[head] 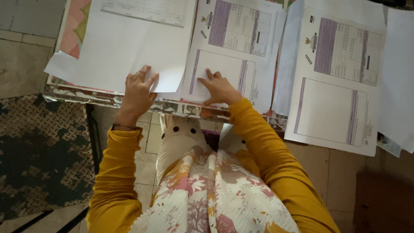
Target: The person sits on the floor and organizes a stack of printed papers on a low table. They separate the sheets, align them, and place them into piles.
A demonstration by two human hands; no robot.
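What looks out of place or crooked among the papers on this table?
The purple-banded form on the right lies tilted and hangs over the table edge, unsupported. The left hand presses a blank sheet; the right hand rests on the middle form.

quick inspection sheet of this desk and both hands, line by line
surface: table almost covered by paper, patterned edge showing
job's things: white sheet under left hand; printed form with purple bands under right hand
clutter: another purple-banded form at right, overhanging the edge; more sheets beyond it
hands: both bare, flat on paper, fingers spread, gripping nothing
cables: nothing seen
surroundings: tiled floor, dark patterned mat, yellow sleeves, floral garment
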